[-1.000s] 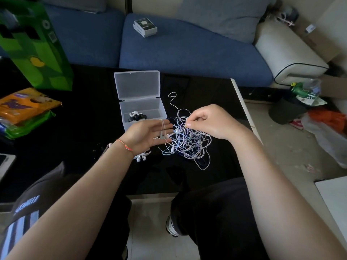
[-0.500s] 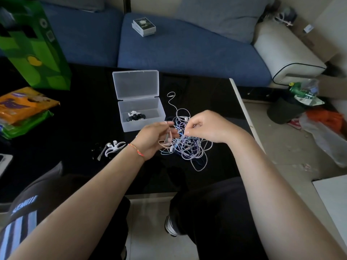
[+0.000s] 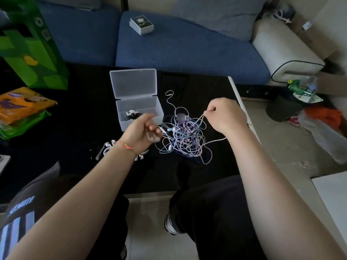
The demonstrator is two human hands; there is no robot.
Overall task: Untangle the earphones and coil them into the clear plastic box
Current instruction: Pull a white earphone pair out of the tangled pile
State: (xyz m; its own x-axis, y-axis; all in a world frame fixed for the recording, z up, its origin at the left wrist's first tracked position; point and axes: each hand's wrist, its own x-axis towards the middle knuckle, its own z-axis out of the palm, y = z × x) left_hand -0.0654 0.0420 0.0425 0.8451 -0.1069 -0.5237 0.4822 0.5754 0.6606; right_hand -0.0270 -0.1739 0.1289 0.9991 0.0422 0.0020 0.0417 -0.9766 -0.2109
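At the right edge of the tangle, the right hand has its fingers curled and pinches a white strand between thumb and forefinger, drawing it up and rightward out of the heap. Left of the heap, the left hand is blurred by motion; its fingers look curled near a white strand and an earbud stem, but whether it really grips them cannot be told. Between the two hands lie the earphones, a knot of white, bluish and purple cords resting on the black table, with one loose loop trailing toward the far side. Just left of and beyond the knot stands the clear plastic box, its lid hinged open toward the far side, a small black-and-white bundle already lying in the base. Near the left wrist lie white earhooks. The chief risk is probably that pulling the pinched strand sideways tightens the knots instead of freeing a cord; a hard tug could also drag the whole heap against the light box and shift it.
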